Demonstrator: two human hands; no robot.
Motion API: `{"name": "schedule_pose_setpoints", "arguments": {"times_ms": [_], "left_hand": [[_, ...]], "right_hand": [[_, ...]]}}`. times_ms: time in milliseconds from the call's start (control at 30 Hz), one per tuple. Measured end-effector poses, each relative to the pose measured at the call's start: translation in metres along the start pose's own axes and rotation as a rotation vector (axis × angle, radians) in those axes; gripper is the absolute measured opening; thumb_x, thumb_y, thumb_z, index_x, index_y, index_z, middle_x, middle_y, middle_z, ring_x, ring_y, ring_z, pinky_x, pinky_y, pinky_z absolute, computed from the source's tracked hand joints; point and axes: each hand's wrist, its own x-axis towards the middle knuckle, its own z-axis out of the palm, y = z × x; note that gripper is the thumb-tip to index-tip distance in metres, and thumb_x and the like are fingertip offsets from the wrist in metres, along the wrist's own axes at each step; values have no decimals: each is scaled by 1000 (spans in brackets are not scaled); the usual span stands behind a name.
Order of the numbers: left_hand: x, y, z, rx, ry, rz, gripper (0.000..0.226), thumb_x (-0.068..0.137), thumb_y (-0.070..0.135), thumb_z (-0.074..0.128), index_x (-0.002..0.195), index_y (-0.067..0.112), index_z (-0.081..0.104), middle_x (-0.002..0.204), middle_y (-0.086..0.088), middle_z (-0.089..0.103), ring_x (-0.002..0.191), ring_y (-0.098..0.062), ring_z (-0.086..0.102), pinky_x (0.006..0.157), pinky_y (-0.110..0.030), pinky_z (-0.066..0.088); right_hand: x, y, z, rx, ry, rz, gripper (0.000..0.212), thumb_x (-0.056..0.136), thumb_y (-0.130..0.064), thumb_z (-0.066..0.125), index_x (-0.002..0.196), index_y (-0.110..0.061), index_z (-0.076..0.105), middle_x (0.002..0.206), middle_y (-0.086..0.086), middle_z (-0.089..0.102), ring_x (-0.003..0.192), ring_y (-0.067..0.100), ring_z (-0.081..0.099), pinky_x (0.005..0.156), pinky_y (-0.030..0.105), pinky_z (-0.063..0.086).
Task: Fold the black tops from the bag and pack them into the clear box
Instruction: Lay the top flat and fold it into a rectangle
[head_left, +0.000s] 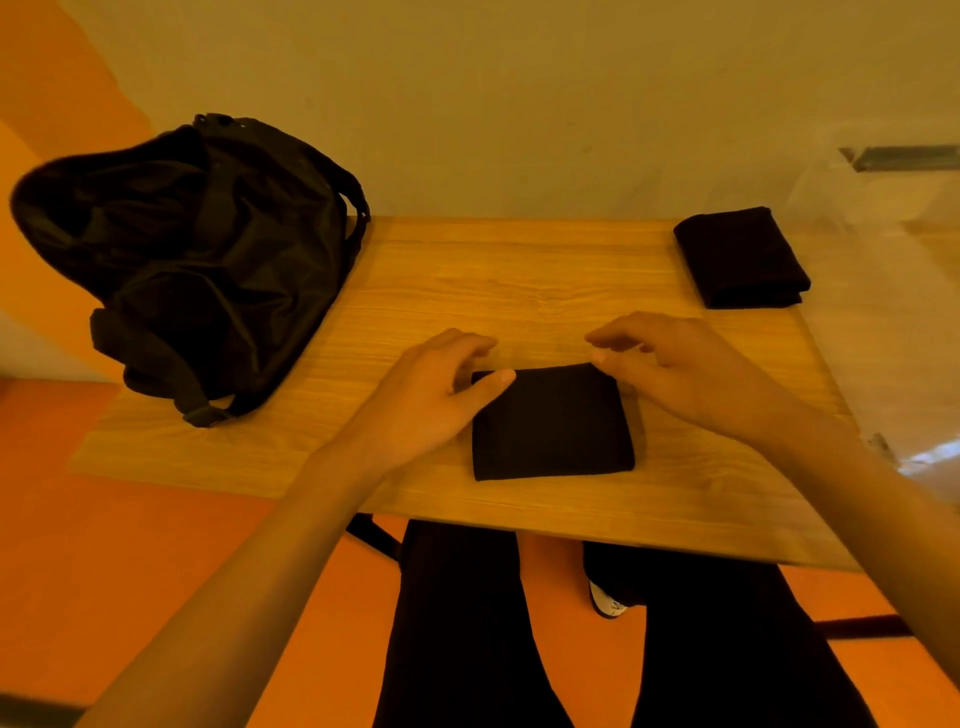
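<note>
A folded black top (553, 423) lies as a small rectangle near the front of the wooden table (519, 280). My left hand (431, 395) rests at its left edge, thumb on the top's far left corner, fingers loosely curved. My right hand (675, 369) hovers at its far right corner with fingers spread and relaxed, thumb tip touching the fabric. A second folded black top (743, 257) lies at the far right, seen through the wall of the clear box (893, 291). The black bag (176, 260) sits open on the table's left side.
The bag's strap (197, 405) trails to the table's left front edge. The clear box takes up the table's right end, its dark rim fitting (904, 158) high at the right. My legs and a shoe (608, 603) show below the table over an orange floor.
</note>
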Motion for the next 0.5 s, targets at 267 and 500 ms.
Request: {"name": "schedule_pose_setpoints", "arguments": {"times_ms": [267,500], "left_hand": [[28,2,-9,-32,-217,-126,31,87,43,75,112,26,72,111,10,65,105,-5,58,86,-26,51],[41,9,-23,-81,-394,-163,34,82,35,82,111,19,75,101,5,71,88,-4,61,75,-23,46]], "right_hand": [[32,-1,-9,1,-289,82,41,84,-55,69,117,-31,66,112,-14,60,102,4,55,80,21,45],[48,-10,-22,-17,-501,152,35,86,-46,74,112,-24,67,106,-11,60,102,8,54,99,32,43]]}}
